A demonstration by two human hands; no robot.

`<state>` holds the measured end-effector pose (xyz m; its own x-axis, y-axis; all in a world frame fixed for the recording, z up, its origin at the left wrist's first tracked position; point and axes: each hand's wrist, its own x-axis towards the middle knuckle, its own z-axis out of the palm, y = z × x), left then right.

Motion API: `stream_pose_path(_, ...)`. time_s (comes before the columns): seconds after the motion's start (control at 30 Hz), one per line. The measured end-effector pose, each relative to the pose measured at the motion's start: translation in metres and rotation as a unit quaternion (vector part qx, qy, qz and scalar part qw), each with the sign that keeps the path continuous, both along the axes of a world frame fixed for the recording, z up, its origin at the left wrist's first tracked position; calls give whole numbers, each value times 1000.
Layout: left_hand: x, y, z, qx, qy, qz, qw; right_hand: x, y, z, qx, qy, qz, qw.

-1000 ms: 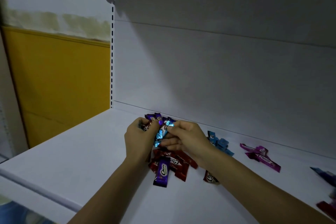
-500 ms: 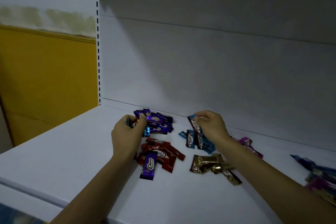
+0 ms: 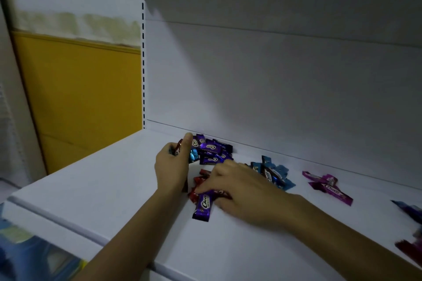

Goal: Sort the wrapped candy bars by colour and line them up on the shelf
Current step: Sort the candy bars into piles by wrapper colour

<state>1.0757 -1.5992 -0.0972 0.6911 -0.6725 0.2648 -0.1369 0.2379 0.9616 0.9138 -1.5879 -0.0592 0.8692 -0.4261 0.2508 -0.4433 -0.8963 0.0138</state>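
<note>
My left hand (image 3: 172, 166) grips a small bunch of wrapped candy bars (image 3: 177, 149), red and blue ends showing between fingers and thumb. Behind it, purple bars (image 3: 211, 149) lie piled against the back wall. My right hand (image 3: 237, 186) reaches down over the red bars (image 3: 200, 180), fingertips touching a lone purple bar (image 3: 202, 206) at the pile's front; whether it pinches one is hidden. Blue bars (image 3: 274, 172) lie to the right, then magenta bars (image 3: 326, 186).
The white shelf (image 3: 102, 185) has a raised front edge at the lower left. A white back panel rises behind the candy. More dark blue and red bars (image 3: 411, 212) lie at the far right edge. A yellow wall stands left of the shelf.
My right hand has left the blue bars and moved down-left onto the red pile by the lone purple bar. My left hand keeps its bunch in place. The gold bars are now hidden.
</note>
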Motion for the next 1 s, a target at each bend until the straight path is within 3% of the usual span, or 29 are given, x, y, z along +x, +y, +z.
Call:
stream_pose_path(0.13, 1, -2, 2, 5, 57, -3, 998, 12, 1, -1, -68, 69, 30, 995)
stream_pose_path(0.27, 3, -7, -1, -12, 94, 6, 995, 13, -19, 3, -27, 10, 53, 998)
stream_pose_path(0.4, 4, -14, -4, -2, 109, 24, 994, 7, -75, 17, 123, -162, -87, 975)
stream_pose_path(0.5, 3, -15, -5, 12, 70, 21, 997, 12, -107, 19, 137, -154, -195, 959)
stream_pose_path(0.6, 3, -16, -7, 10, 62, 16, 998, 30, -104, 16, 126, -156, -186, 962)
stream_pose_path(0.73, 2, -14, -5, -12, 61, 10, 998, 52, -61, 8, 344, -242, -98, 902)
stream_pose_path(0.87, 1, -9, -2, -19, 72, -26, 997, 56, -45, -1, 373, -280, -83, 881)
stream_pose_path(1.0, -2, -8, 0, -41, 50, -106, 992, 48, -46, 8, 416, -401, -133, 805)
